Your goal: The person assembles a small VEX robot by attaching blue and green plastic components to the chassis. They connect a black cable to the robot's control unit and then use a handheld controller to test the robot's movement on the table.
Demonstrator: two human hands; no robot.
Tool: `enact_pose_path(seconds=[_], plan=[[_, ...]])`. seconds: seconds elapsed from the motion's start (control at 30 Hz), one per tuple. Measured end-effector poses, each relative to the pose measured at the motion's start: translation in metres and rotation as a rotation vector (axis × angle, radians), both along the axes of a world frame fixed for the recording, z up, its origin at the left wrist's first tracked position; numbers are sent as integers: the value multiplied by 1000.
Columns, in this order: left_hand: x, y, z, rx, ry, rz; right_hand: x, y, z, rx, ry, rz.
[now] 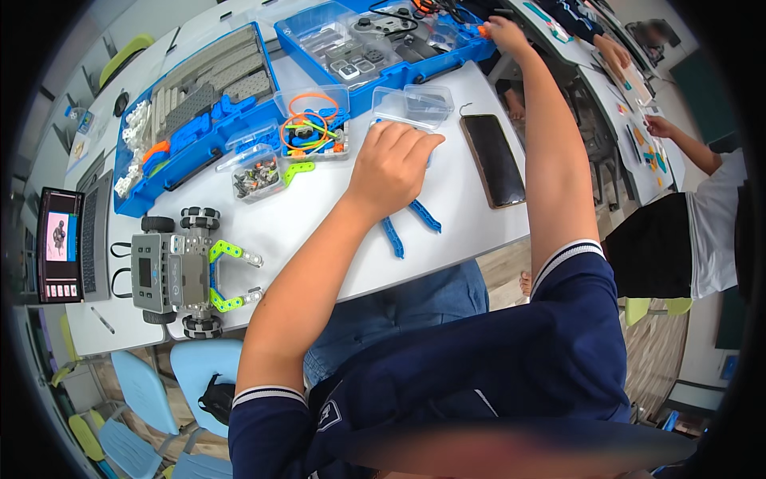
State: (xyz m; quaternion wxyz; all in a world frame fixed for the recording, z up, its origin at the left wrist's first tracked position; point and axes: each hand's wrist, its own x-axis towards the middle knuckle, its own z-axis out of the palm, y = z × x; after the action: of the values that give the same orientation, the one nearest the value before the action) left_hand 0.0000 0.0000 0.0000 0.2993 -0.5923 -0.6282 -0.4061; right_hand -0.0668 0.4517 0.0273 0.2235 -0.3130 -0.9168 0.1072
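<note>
My left hand (391,164) is closed above the white table, its fingers curled round a blue plastic piece (428,160) that shows only in small bits past the hand. Two blue beams (392,238) lie on the table just below it. My right arm stretches far forward, and my right hand (506,35) is at the right end of the blue parts case (391,78). Its fingers close on a small orange piece (483,31), too small to make out in kind. Between my arms rests a dark-screened phone (492,160). Clear plastic boxes (423,106) sit beyond the left hand.
A wheeled robot (171,273) with a green claw stands at left, beside a laptop (62,243). Another blue case (199,132) holds grey beams. Small boxes of connectors (257,177) and rubber bands (311,128) are nearby. Other people work at tables on the right.
</note>
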Motion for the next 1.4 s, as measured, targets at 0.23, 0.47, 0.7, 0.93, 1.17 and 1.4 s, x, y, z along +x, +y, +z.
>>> enact_pose_path(seconds=[0.23,0.47,0.7,0.93,1.17,1.4], plan=[[0,1,6,16,15,42,23,-19,5,-137,82,105],[3,2,7,-13,7,36,43,-59,50,26,-182,40],[5,3,6,-9,25,35,-7,-122,70,120,225,667],[-1,-5,8,19,38,58,-44,-125,82,-236,428,501],[3,-1,8,47,62,34,-40,-114,96,-787,531,528],[3,-2,5,66,63,24,-36,-115,87,-1004,677,595]])
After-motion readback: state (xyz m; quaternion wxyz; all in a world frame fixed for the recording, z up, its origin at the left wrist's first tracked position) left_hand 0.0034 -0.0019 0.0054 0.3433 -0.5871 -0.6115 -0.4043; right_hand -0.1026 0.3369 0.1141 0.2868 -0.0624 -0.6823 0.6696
